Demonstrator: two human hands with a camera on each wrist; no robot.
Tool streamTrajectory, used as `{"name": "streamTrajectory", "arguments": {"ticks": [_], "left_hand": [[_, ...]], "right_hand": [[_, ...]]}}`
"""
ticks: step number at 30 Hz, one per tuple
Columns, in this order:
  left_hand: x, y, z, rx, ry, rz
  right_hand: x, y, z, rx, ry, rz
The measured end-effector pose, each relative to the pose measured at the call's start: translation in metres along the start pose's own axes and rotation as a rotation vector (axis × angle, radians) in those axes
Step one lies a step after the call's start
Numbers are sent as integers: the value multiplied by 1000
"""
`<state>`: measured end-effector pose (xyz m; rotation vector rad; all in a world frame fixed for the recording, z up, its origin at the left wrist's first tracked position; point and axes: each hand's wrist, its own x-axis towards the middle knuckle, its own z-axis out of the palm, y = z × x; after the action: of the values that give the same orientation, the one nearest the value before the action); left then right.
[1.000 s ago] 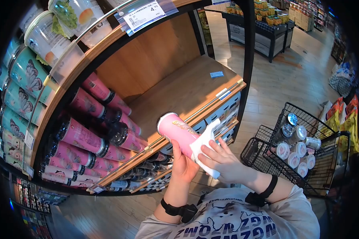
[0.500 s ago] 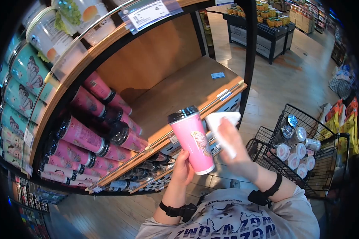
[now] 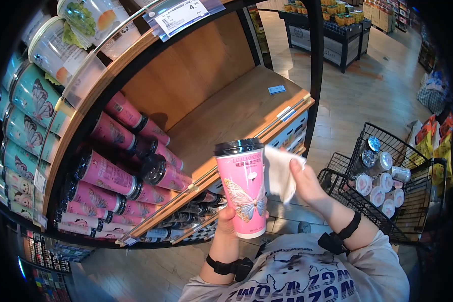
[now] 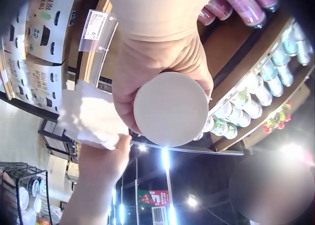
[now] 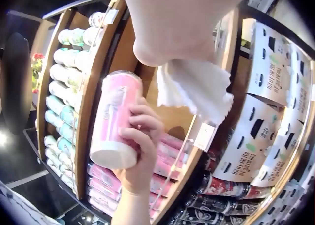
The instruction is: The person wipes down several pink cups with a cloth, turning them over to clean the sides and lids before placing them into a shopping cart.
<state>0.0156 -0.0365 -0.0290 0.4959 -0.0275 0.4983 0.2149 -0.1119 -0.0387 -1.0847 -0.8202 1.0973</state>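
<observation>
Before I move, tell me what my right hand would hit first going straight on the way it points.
With its white cloth leading, your right hand would probably meet the shelf's front edge; depth is unclear, and the pink cup is close.

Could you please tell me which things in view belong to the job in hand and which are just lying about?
In the job, it seems:
pink cup, held by the left hand
white cloth, held by the right hand

Probably just about:
blue tag on the wooden shelf
turquoise cups
wire cart and its jars
</observation>
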Motion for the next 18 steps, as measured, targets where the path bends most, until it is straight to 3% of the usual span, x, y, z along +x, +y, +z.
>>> {"name": "streamTrajectory", "arguments": {"ticks": [1,3,4,7,10,13,15,18], "left_hand": [[-2,-1,-4,13,27,-22],[0,-2,-12,20,-22,-73],[2,-3,-13,26,-72,-117],[1,-9,10,185,91,-116],[-1,-8,-6,72,3,-158],[-1,-7,-15,-51,-106,-164],[-2,-6,-12,-83,-152,-140],[-1,-4,-5,-81,11,-175]], "right_hand": [[0,-11,4,41,29,-105],[0,-28,14,-159,93,-446],[-2,-38,17,-158,101,-443],[-8,-60,20,-691,-39,-769],[-5,-49,22,-703,-12,-766],[2,-26,11,-505,13,-601],[7,-8,3,-483,-35,-351],[1,-8,5,-224,20,-98]]}}
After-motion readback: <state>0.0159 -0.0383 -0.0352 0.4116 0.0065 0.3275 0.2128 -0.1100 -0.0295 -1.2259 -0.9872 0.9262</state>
